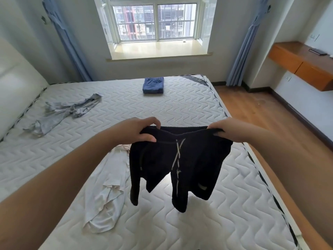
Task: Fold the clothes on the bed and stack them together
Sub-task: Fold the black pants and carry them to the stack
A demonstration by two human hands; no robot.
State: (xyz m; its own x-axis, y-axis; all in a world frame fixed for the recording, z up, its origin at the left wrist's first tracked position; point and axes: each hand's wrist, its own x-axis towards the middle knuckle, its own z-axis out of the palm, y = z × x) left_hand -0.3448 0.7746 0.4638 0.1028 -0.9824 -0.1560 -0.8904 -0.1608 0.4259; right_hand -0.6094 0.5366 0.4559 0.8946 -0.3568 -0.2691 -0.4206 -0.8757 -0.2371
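Holding a pair of black shorts (180,159) up by the waistband above a bare quilted mattress (180,105), the left hand (142,131) pinches one end of the band and the right hand (228,129) grips the other, so the legs hang free in the air. Beneath the shorts a crumpled white garment (106,193) lies on the mattress, a grey garment (61,112) lies unfolded far left, and folded blue jeans (153,85) sit near the far edge below a window (155,20).

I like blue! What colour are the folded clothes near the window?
Blue, like denim: the folded clothes show clearly in the head view.
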